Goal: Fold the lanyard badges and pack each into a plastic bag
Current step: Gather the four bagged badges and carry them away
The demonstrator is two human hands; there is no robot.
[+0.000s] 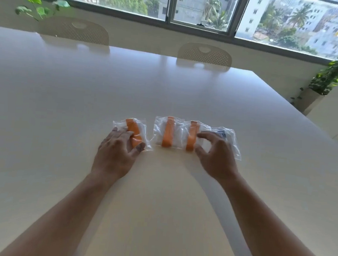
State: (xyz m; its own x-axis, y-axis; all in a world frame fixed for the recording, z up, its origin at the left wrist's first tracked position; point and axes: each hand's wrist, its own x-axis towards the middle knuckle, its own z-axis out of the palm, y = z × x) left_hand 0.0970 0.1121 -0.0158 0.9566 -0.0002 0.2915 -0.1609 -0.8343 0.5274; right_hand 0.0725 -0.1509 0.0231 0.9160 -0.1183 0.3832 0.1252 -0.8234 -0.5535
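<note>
Several clear plastic bags lie in a row on the white table [160,187]. The left bag [139,128] holds a folded orange lanyard; my left hand [115,154] rests flat on its near side, fingers spread. The middle bag [167,133] and the bag to its right [192,136] each hold an orange lanyard. A fourth bag [229,140] at the far right shows something dark blue inside. My right hand [215,158] hovers over the seam between the last two bags, fingers curled apart, gripping nothing that I can see.
Two beige chairs [204,55] stand at the table's far side under a wide window. A potted plant [327,79] sits off the right edge, another plant [36,4] at the far left.
</note>
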